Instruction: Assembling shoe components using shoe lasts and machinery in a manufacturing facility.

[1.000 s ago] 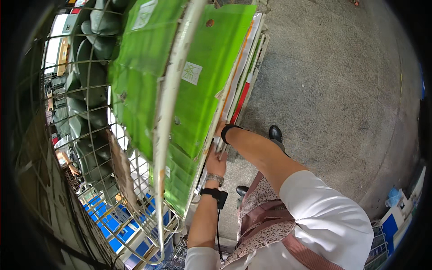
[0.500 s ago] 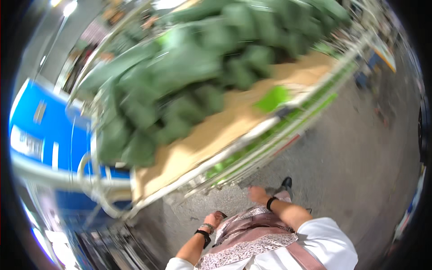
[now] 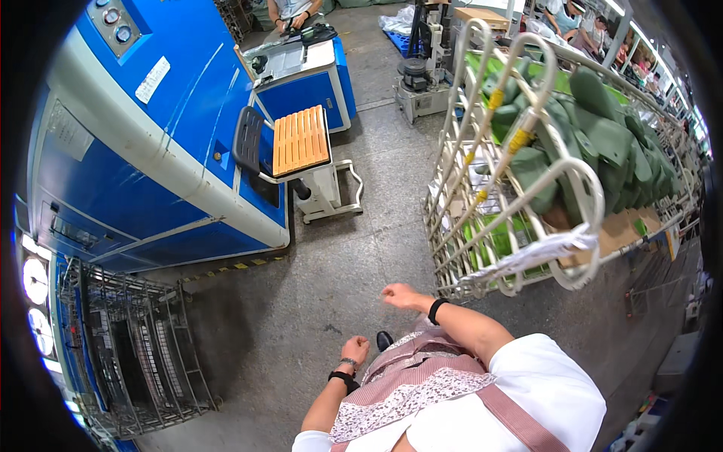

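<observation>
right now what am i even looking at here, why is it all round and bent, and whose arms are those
A camera worn on a person's head took this picture, looking down; its fisheye lens bends straight edges. The arms rising from the lower edge are that person's own. The left hand and the right hand both hang loosely curled over the concrete floor and hold nothing. Nearest the right hand stands a white wire cart loaded with green padded pieces. To the left are a large blue machine, a slatted wooden seat and a dark wire basket.
</observation>
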`<state>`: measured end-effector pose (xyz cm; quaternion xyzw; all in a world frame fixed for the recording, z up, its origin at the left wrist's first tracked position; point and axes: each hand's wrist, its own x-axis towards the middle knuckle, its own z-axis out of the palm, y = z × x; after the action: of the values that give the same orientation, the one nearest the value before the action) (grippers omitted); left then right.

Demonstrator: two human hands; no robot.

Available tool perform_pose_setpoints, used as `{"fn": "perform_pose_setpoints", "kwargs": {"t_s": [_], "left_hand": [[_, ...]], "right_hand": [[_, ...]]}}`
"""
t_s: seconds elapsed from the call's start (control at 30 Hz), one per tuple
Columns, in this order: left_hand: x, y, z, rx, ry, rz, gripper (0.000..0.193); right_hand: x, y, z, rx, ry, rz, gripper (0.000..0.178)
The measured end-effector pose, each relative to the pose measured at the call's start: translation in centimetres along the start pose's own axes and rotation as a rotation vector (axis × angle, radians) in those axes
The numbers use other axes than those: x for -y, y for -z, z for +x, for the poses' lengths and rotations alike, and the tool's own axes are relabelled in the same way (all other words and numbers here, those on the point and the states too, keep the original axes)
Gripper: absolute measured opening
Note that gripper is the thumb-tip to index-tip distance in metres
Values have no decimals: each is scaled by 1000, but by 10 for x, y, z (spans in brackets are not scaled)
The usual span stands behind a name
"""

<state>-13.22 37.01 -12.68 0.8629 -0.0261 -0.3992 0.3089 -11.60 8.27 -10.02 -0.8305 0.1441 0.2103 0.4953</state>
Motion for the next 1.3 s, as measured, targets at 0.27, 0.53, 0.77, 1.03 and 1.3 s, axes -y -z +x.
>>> {"fn": "perform_pose_setpoints", "kwargs": {"t_s": [0.27,0.53,0.77,1.03,1.3], "left_hand": [[-144,85,149,0,-293,18,30],[-320,186,338,6,-267,21,31],[-518,272,477,39,-417,-40,31],[-708,344,683,62,-523,-291,27],[-888,454,879,-253,-550,-627,32]], "right_hand": [[-3,106,122,-304,-353,601,23],[-9,264,286,-292,-410,802,19],[95,469,400,-491,-244,930,27],[139,688,609,-575,-134,612,40],[253,899,949,-689,163,91,71]]}}
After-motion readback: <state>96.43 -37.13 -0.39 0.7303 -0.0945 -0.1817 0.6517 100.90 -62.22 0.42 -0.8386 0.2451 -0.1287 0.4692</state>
